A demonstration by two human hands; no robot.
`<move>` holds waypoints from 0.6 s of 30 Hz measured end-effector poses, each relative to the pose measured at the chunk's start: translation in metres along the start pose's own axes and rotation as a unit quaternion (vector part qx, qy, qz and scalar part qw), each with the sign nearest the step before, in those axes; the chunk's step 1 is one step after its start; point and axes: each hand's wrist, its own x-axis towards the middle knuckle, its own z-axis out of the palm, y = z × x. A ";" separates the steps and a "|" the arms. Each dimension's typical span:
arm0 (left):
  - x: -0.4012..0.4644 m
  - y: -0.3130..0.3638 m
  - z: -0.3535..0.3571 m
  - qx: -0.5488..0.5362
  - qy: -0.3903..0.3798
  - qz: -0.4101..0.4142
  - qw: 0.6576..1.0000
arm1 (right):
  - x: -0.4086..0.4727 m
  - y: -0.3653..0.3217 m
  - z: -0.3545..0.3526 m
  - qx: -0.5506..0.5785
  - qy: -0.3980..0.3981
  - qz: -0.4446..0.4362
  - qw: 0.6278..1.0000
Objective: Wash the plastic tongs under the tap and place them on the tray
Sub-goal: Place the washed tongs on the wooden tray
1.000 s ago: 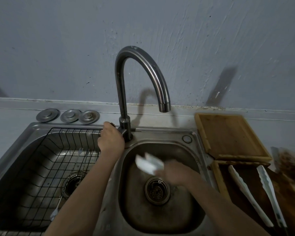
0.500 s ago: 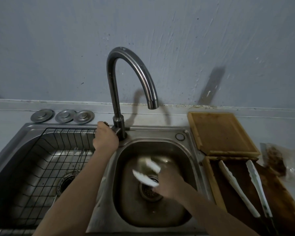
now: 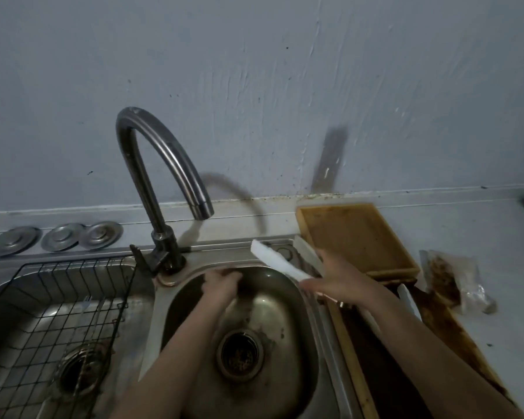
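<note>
R hand [image 3: 342, 282] is gripping white tongs [image 3: 277, 261], carrying them over sink rim twd dark tray [image 3: 350, 346]. L hand [image 3: 221, 282] is curled at basin edge, holding nothing visible. Tap [image 3: 164, 164] not running. Advice: lay tongs flat beside pair already there.

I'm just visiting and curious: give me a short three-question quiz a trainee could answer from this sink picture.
1. True or false: water is running from the tap.
2. Which hand holds the white plastic tongs? A) left hand B) right hand C) neither
3. Fill in: the left hand is over the ____ basin of the sink, beside the one with the wire rack.

Key:
1. False; no stream shows at the spout.
2. B; the right hand grips them near the wooden tray.
3. Right.
</note>
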 end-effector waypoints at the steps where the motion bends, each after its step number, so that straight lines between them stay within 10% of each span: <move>1: -0.010 0.007 0.015 0.043 -0.055 0.058 0.996 | 0.004 0.007 -0.010 0.011 0.046 0.002 0.999; 6: -0.030 0.042 0.076 0.321 -0.121 0.361 0.867 | 0.027 0.051 -0.035 -0.025 0.237 0.020 0.971; 10: -0.015 0.048 0.110 0.477 -0.120 0.430 0.757 | 0.040 0.080 -0.035 -0.028 0.273 0.060 0.960; 18: -0.002 0.038 0.132 0.547 -0.127 0.415 0.715 | 0.077 0.111 -0.034 -0.075 0.253 0.133 0.955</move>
